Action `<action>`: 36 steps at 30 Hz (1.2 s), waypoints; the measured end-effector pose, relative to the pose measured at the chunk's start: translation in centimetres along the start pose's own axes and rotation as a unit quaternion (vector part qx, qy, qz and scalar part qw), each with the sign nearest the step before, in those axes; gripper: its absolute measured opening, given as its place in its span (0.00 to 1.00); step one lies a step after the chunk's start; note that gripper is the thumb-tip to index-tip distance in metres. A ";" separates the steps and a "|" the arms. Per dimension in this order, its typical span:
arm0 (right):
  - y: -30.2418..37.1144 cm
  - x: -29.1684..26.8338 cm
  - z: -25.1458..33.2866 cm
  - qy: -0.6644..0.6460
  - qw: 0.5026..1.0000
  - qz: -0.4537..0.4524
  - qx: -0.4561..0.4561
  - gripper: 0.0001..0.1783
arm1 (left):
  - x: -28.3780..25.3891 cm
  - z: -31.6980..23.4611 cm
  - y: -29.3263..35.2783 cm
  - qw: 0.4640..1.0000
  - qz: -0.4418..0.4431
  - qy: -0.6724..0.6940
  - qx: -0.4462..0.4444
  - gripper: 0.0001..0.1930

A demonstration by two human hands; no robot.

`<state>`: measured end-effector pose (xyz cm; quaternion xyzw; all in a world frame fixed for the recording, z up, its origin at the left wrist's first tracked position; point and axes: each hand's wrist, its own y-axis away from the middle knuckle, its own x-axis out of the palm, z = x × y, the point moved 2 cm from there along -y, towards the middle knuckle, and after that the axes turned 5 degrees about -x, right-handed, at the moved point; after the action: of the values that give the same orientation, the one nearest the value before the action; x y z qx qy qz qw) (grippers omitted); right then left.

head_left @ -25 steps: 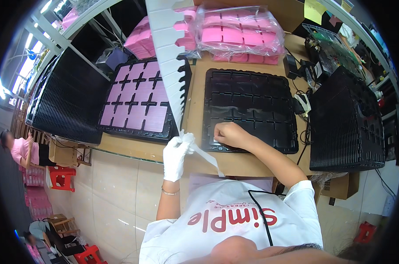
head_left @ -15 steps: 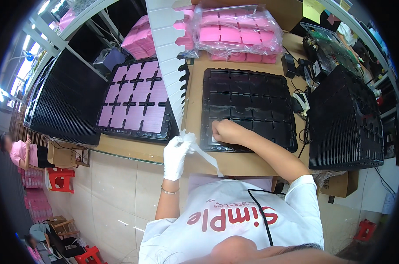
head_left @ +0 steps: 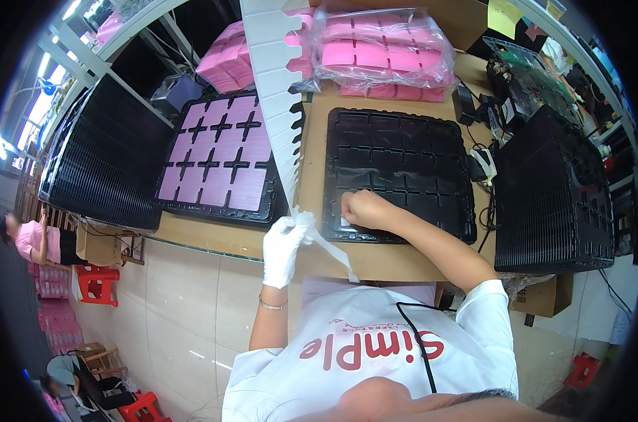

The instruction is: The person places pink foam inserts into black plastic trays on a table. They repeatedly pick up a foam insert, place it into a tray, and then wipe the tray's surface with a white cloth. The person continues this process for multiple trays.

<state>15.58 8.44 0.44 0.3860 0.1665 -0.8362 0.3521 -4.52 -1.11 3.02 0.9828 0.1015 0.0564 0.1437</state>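
My left hand [head_left: 280,252], in a white glove, is closed on a long white strip [head_left: 268,60] with a notched right edge. The strip hangs from the top of the view and narrows down to my fingers. A loose pale tail [head_left: 341,261] of it trails past my hand to the right. My bare right hand [head_left: 368,210] is curled, fingertips down in the near left compartment of a black plastic tray [head_left: 403,184]. A small whitish patch [head_left: 345,221] shows beside those fingertips; what they pinch or press is hidden.
A second black tray [head_left: 268,204] with pink sheets [head_left: 217,151] lies to the left. Tall stacks of black trays [head_left: 108,155] [head_left: 554,197] stand at both sides. Bagged pink pieces [head_left: 382,53] sit at the back. Cables [head_left: 489,211] lie right of the tray. People are at far left.
Both hands keep almost the same place and grip. The whole view has shifted very slightly.
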 end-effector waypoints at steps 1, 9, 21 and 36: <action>0.1 0.1 -0.1 0.005 1.000 -0.019 -0.017 0.11 | 0.1 0.0 0.0 1.000 0.001 0.001 -0.002 0.13; 1.7 -1.0 0.6 -0.086 0.996 0.024 0.007 0.07 | 0.5 0.6 -0.5 1.000 0.011 -0.013 0.000 0.12; 0.5 -1.4 0.9 -0.035 0.997 0.068 0.009 0.12 | 1.2 0.4 -0.1 0.999 0.032 -0.003 -0.013 0.10; 0.4 -0.3 0.0 -0.021 0.999 0.042 0.018 0.10 | 1.1 0.4 -0.1 0.999 0.033 -0.006 -0.012 0.07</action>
<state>15.98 8.28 0.64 0.3817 0.1280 -0.8312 0.3835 -3.42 -0.85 2.74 0.9840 0.0680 0.0568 0.1545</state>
